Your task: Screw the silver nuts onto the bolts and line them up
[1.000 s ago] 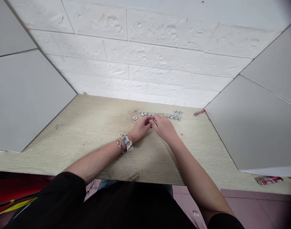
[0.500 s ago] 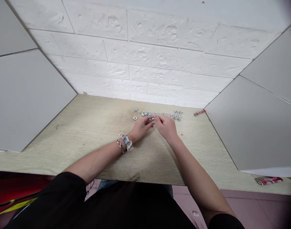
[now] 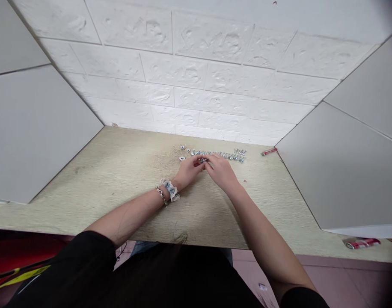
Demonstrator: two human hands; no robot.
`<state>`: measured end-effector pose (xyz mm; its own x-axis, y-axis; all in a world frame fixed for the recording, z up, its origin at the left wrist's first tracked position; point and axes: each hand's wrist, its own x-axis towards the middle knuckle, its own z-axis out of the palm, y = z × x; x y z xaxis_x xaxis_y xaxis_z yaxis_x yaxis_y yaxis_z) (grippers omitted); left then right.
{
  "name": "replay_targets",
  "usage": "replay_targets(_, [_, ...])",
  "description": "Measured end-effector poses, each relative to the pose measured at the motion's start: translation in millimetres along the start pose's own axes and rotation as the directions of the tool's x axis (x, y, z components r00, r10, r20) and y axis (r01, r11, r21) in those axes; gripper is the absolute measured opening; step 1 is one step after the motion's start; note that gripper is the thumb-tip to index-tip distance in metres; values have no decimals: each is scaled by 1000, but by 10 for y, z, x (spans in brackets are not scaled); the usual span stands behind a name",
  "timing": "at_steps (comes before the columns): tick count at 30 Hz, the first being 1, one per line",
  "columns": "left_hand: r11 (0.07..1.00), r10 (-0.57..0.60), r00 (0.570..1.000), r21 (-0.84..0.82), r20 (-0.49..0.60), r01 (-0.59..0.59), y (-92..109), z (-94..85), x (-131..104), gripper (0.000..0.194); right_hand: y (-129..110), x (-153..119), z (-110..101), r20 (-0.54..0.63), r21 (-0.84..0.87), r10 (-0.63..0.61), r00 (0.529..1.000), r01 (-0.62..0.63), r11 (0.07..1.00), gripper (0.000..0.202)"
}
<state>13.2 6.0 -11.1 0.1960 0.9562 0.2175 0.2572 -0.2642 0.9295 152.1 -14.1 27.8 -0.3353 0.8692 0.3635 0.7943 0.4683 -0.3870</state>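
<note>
My left hand pinches a small silvery bolt between thumb and fingers, just above the worktop. Fingertips of my right hand close on the same bolt from the right, so the two hands meet around it. Most of the bolt is covered, and whether a nut sits on it is too small to tell. Right behind the hands runs a row of bolts, many standing upright with washers at the base. Left of the row lie a flat washer and two small nuts.
A few more screws stand behind the row's right end. One red cylinder, like a battery, lies by the right panel; another red cylinder is near the front right edge. A white brick-patterned wall closes off the back.
My right hand has shifted slightly left, and its fingers now reach over toward the left fingertips around the bolt. The left hand stays nearly in place.
</note>
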Motion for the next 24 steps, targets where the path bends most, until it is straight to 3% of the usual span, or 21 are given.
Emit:
replay_targets(5, [999,38,999,-39,31,-37,30,6,-16,31,-31,1,14,-18,-222,29,999,-32,975,20])
replay_targets(9, [996,58,997,70,47,-61,81,-2,-36,22,-18,-2,15,-40,-283,49,998,-58,957,32])
replay_targets(13, [990,48,998,129,36,-52,100,-7,-45,26,12,-3,-64,-51,-178,114,992,-121,976,46])
replay_targets(18, [995,31,999,96,39,-34,100,-13,-46,31,20,7,-109,-115,15,71,991,-70,997,13])
replay_targets(24, [991,34,999,127,25,-37,133,-27,-52,32,46,4,-29,-8,48,-24,1000,24,999,19])
